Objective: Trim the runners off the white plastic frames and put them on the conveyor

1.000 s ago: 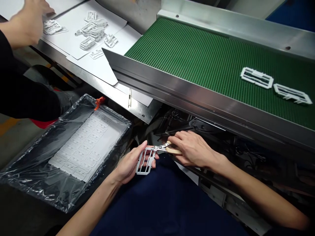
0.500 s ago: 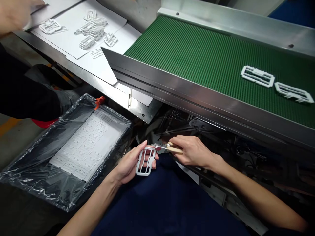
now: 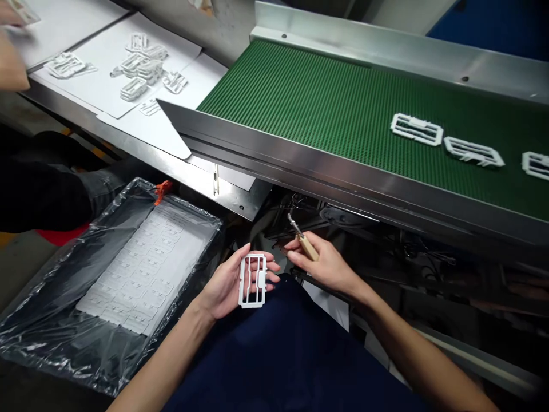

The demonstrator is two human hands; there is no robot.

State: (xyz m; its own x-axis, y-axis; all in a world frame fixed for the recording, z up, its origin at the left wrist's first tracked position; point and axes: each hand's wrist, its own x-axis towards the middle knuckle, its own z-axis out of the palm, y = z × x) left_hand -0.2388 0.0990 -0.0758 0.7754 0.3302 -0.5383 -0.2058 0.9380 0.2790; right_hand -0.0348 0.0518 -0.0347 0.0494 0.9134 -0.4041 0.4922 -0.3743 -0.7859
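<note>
My left hand (image 3: 231,283) holds a white plastic frame (image 3: 253,281) upright over my lap. The thumb lies along its left edge and the fingers pass behind its slots; small stubs stick out from its right side. To the right, my right hand (image 3: 328,264) is closed around the cream handles of a pair of nippers (image 3: 307,247). The metal jaws point up and to the left, apart from the frame. From this side I cannot see whether the jaws are parted.
A green conveyor belt (image 3: 309,97) with metal side rails carries several white frames (image 3: 417,129). A plastic-lined crate (image 3: 47,337) at left holds rows of flat white parts (image 3: 128,274). Piled frames (image 3: 143,67) lie on the paper-covered table (image 3: 180,140), beside a co-worker's hand (image 3: 11,63).
My right hand has drawn the nippers away from the frame and turned their jaws upward. The frame has turned slightly in my left hand. Another belt frame shows at the right edge.
</note>
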